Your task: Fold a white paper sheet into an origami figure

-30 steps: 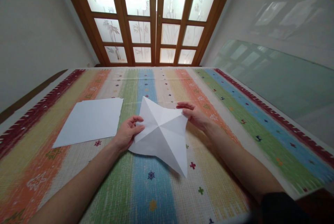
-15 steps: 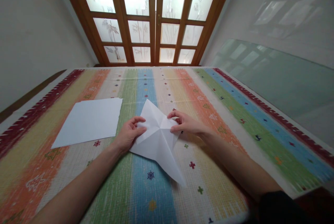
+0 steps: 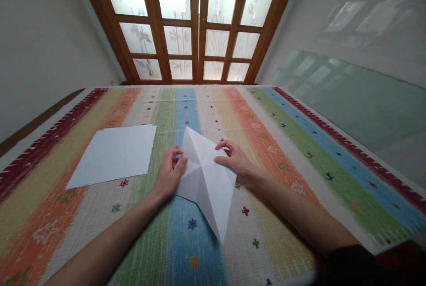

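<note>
A creased sheet of white paper (image 3: 211,179) is spread between my two hands over the middle of the table, its creases meeting near the centre. My left hand (image 3: 170,170) pinches its left edge between thumb and fingers. On the opposite side, my right hand (image 3: 233,159) grips the upper right edge, thumb on top. One corner of the sheet points away from me, and a long folded corner points down toward the near side.
A stack of white paper (image 3: 115,155) lies to the left on the striped tablecloth (image 3: 279,215). Wooden doors (image 3: 196,24) with frosted panes stand beyond the far edge. A glass panel (image 3: 349,95) leans at the right wall.
The near corner of the held paper has swung left and its right part has opened outward. My left hand has shifted slightly right, with its thumb raised more.
</note>
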The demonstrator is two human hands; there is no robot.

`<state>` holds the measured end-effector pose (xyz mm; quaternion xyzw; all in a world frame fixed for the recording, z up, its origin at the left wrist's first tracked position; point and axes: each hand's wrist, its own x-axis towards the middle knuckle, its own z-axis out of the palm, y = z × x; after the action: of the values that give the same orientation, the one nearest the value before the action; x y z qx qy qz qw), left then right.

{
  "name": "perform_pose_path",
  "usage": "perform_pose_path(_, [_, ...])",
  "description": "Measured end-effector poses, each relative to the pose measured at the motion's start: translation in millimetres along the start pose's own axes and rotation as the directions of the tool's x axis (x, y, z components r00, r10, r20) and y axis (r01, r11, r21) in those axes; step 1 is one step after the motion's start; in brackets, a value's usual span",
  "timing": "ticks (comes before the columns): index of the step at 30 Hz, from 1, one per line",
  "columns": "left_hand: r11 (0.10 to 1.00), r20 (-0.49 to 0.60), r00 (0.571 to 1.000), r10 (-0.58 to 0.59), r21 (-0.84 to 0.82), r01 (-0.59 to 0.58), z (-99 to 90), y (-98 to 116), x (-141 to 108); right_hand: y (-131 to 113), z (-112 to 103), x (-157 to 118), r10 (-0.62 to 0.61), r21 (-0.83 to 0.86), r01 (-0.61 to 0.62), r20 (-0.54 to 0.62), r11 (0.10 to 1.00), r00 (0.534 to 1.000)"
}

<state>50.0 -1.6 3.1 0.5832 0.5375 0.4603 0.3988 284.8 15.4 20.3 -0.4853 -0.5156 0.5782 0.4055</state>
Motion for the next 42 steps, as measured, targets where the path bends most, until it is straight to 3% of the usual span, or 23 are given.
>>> perform_pose_path(3, [0.949, 0.054, 0.969, 0.240, 0.195, -0.246, -2.7, 0, -3, 0, -5, 3, -0.020, -0.039, 0.018, -0.048, 0.999, 0.999])
perform_pose_path(7, [0.893, 0.186, 0.945, 0.269, 0.320, -0.317, -2.4, 1, -7, 0, -10, 5, -0.002, -0.007, 0.002, -0.046, 1.000, 0.999])
perform_pose_path(13, [0.879, 0.178, 0.941, 0.287, 0.343, -0.333, -0.5, -4, -6, -3, -16, 7, -0.023, 0.079, 0.007, 0.201, 0.997, 0.979])
perform_pose_path(15, [0.886, 0.172, 0.941, 0.291, 0.323, -0.333, -0.9, -4, -5, -3, -16, 8, -0.008, 0.056, -0.005, 0.234, 0.998, 0.972])
perform_pose_path(23, [0.927, 0.093, 0.944, 0.315, 0.185, -0.328, -0.1, 0, -6, 8, -6, -1, -0.024, -0.060, 0.036, 0.183, 0.998, 0.983])
perform_pose_path(27, [0.944, 0.050, 0.953, 0.299, 0.129, -0.303, 0.6, 1, -6, 11, -2, -1, -0.227, -0.230, 0.243, 0.094, 0.942, 0.969])
perform_pose_path(32, [0.957, 0.047, 0.959, 0.280, 0.066, -0.282, 0.6, 2, -5, 14, -2, 2, -0.369, -0.372, 0.383, 0.113, 0.845, 0.923])
perform_pose_path(42, [0.973, 0.099, 0.968, 0.230, -0.015, -0.230, 1.9, 7, -5, 20, 1, 1, -0.418, -0.384, 0.429, 0.117, 0.817, 0.901])
